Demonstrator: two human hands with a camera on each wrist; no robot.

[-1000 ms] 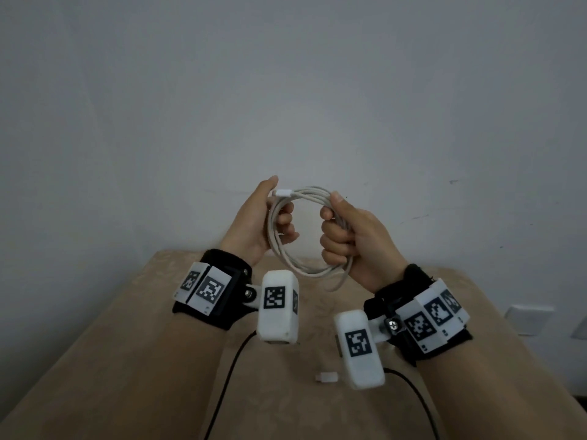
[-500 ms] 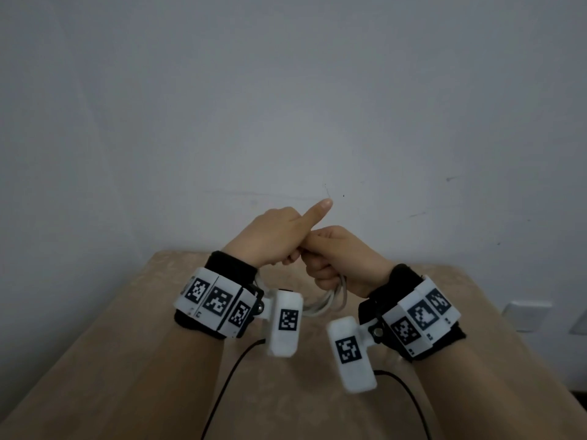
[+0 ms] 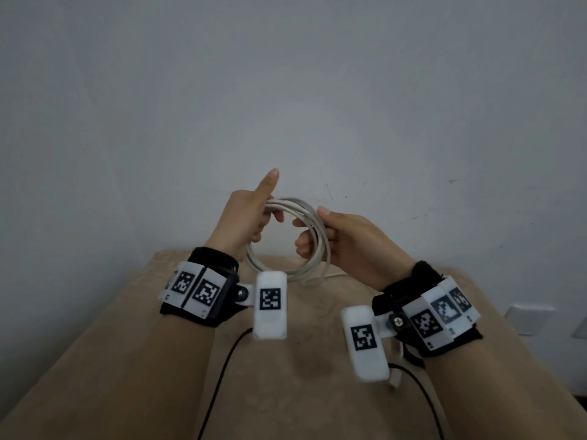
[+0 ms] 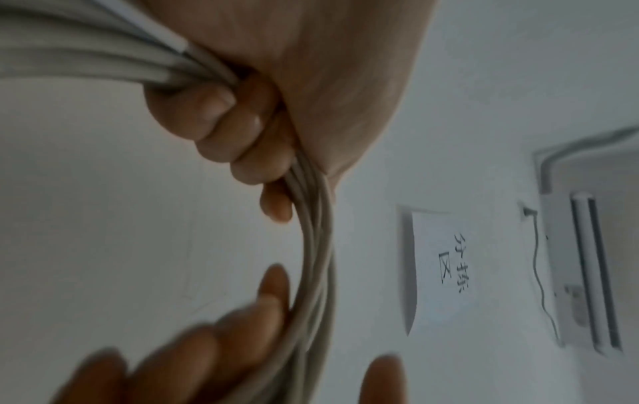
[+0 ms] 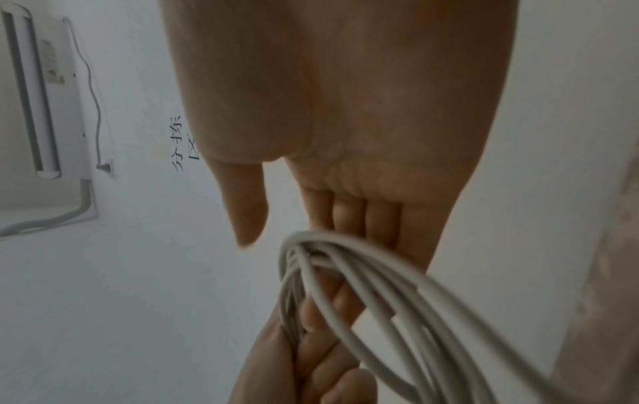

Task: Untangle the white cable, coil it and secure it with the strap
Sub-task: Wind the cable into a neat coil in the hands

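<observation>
A thin white rubbery cable (image 3: 287, 239), wound into a round coil of several loops, hangs in the air between the two hands, above the beige cloth-covered desk (image 3: 111, 360). The left hand (image 3: 244, 220) has its lower fingers curled round the coil's left side, with the forefinger stuck straight out and up. The right hand (image 3: 349, 242) meets the coil's right side with fingers nearly straight and thumb lying over the strands; through the blur it seems a loose touch, not a firm grip. A small white piece (image 3: 395, 377) lies on the desk under the right wrist.
</observation>
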